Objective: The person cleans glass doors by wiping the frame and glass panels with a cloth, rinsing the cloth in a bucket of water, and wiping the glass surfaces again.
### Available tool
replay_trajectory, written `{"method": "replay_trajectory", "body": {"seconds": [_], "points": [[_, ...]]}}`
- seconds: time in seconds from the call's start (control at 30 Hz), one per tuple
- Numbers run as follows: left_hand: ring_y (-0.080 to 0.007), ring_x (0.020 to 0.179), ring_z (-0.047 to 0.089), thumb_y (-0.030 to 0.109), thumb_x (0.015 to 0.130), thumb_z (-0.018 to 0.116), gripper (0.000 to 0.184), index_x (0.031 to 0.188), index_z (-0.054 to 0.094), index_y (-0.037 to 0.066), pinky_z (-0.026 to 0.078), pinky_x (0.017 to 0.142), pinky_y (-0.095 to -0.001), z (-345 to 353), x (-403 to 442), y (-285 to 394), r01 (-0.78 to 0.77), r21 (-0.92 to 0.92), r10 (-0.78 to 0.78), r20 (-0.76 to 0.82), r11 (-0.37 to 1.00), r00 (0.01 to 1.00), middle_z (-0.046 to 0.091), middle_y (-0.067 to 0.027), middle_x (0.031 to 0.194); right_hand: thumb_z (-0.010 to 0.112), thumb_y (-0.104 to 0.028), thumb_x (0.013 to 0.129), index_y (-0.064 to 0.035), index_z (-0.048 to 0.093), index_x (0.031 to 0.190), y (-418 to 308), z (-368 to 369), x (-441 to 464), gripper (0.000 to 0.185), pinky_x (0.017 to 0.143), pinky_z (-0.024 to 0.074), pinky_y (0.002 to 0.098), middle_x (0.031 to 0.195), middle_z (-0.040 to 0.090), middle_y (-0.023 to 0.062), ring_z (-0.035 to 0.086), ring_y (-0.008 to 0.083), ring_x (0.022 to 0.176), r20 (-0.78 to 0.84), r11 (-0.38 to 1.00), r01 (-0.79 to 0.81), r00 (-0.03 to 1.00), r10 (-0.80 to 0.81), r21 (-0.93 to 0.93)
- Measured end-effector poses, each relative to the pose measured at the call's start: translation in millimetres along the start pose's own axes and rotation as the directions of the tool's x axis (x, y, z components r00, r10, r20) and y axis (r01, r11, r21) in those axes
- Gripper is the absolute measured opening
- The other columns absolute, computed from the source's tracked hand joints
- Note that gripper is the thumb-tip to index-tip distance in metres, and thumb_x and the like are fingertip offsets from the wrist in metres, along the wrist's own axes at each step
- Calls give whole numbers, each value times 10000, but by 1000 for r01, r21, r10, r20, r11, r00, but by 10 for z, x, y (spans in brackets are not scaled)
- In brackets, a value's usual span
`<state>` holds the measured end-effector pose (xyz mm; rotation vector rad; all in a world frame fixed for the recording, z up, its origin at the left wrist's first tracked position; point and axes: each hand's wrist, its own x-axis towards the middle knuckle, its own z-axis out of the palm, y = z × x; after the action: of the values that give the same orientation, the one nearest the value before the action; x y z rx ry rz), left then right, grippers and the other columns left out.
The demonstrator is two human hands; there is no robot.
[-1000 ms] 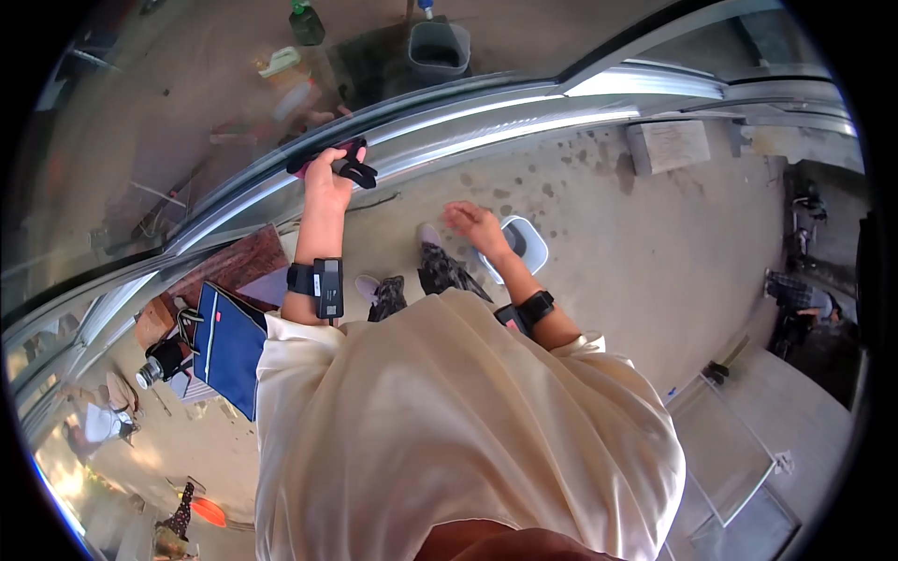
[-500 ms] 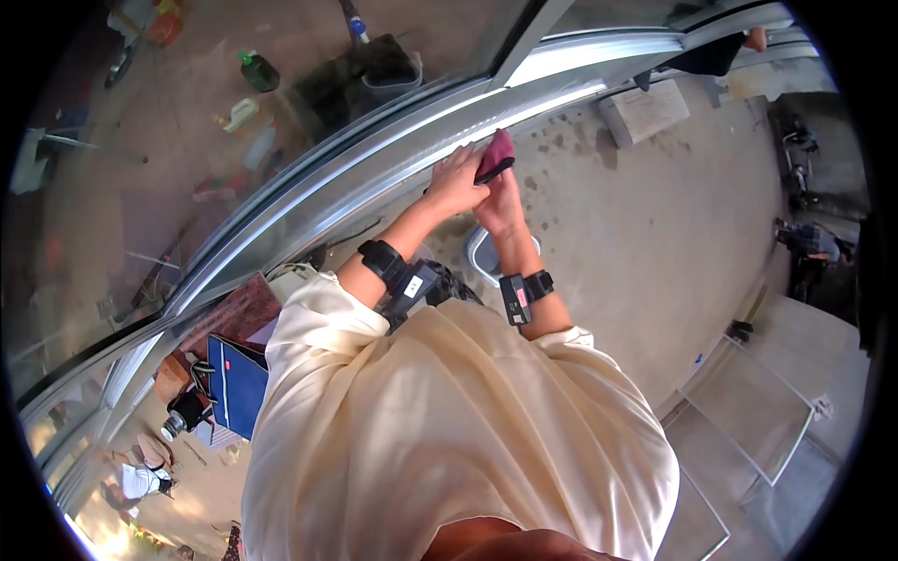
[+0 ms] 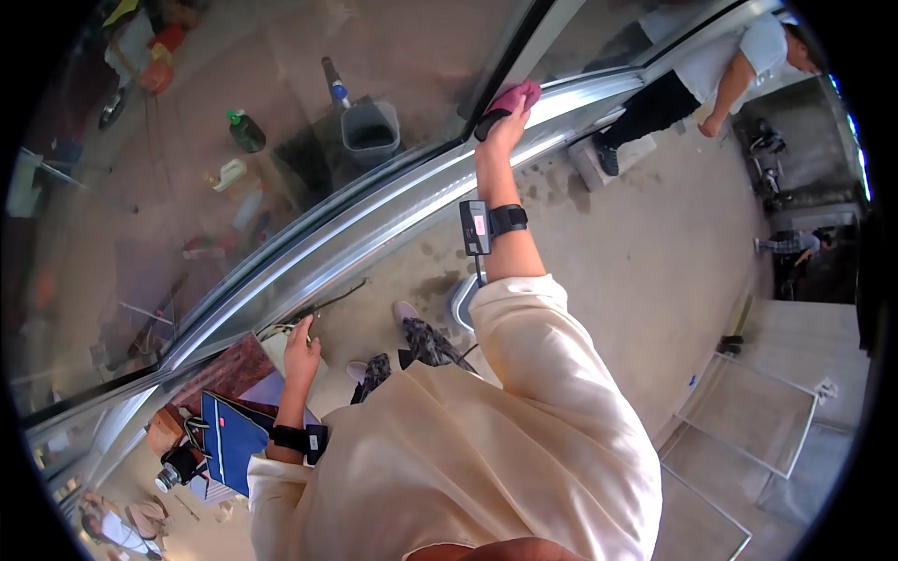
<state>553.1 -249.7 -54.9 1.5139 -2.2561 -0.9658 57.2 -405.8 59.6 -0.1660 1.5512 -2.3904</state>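
My right hand (image 3: 505, 129) is closed round a pink cloth (image 3: 520, 94) with a dark part. That cloth rests against the window frame (image 3: 571, 99), at the foot of an upright bar beside the glass (image 3: 309, 56). My left hand (image 3: 299, 355) hangs lower down on the left, apart from the frame, with its fingers stretched out and nothing in it. Nearest to it are a reddish-brown board (image 3: 241, 366) and a blue folder-like case (image 3: 224, 439). A dark band with a small box is strapped on each forearm.
A grey bucket (image 3: 462, 304) stands on the floor by my feet, partly hidden by my sleeve. Another person (image 3: 697, 79) stands on a pale block (image 3: 585, 166) at the upper right. Light wire-like frames (image 3: 748, 411) lean at the lower right. A bucket (image 3: 370, 131) shows beyond the glass.
My hands have come apart. The right one has carried the pink cloth up to the upright bar; the left has let go and dropped to the lower left. The other person has come further into view.
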Motion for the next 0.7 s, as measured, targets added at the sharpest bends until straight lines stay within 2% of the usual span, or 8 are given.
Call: {"method": "replay_trajectory", "body": {"seconds": [0.17,0.27,0.3,0.4,0.47,0.53,0.6,0.7], "points": [[-304,1112,559,15,768,558,495,1260,511,35,439,936,-361,36,-1288,-998,328,-140,-346,-130,934,929,570,-177,1214,434,-436,949,-4,410,1314,619,-67,-105,566,971,360,382,1317,450,176,469,312,1158,-176,1000,7,984,-7,2],[-296,1094,574,8,766,564,482,1246,524,23,451,918,-354,-31,-1485,-906,529,-153,-548,-137,835,825,582,-181,1196,422,-331,958,-13,418,1280,1326,-457,-100,453,970,360,418,1260,497,227,468,381,1167,-242,873,-140,970,26,-467],[-296,1094,574,8,766,564,482,1246,524,23,451,918,-354,-50,-1463,-861,529,-148,-547,-131,835,827,582,-181,1196,422,-331,958,-13,418,1280,1402,-561,-132,453,970,360,418,1260,497,227,468,381,1167,-250,871,-144,968,26,-469],[-295,1091,575,7,776,566,475,1249,522,24,447,923,-350,-107,-1221,-655,467,-116,-478,-105,877,872,583,-178,1195,529,-216,888,-77,376,1301,1429,-829,-262,462,926,414,436,1219,541,227,552,410,1067,12,681,-49,996,84,-731],[-284,1096,575,7,792,565,472,1260,515,30,444,926,-344,-121,-1122,-605,309,-142,-331,-169,940,928,579,-176,1205,593,-190,857,-82,380,1287,1387,-979,-201,492,894,442,414,1197,548,221,587,378,1016,-31,712,-123,990,140,-692],[-281,1103,572,5,797,565,470,1263,512,26,441,931,-342,-167,-1184,-655,329,-127,-346,-154,936,926,576,-176,1212,611,-127,847,-91,398,1256,1172,-1054,-153,463,863,458,377,1176,547,211,595,324,985,-191,862,-320,945,264,-392],[-279,1111,569,3,802,565,468,1266,509,23,438,935,-340,-121,-1217,-678,326,-131,-344,-153,936,926,572,-176,1220,603,-95,856,-92,407,1227,1091,-1147,66,420,849,463,356,1170,540,201,584,287,971,-231,963,-137,970,82,-231],[-276,1121,564,-7,799,567,482,1276,503,20,436,941,-337,-116,-1423,-697,414,-151,-434,-131,897,892,569,-167,1232,587,-106,872,-84,438,1185,920,-990,237,347,862,460,368,1171,546,176,576,277,1004,-223,955,-38,974,-30,-295]]}}
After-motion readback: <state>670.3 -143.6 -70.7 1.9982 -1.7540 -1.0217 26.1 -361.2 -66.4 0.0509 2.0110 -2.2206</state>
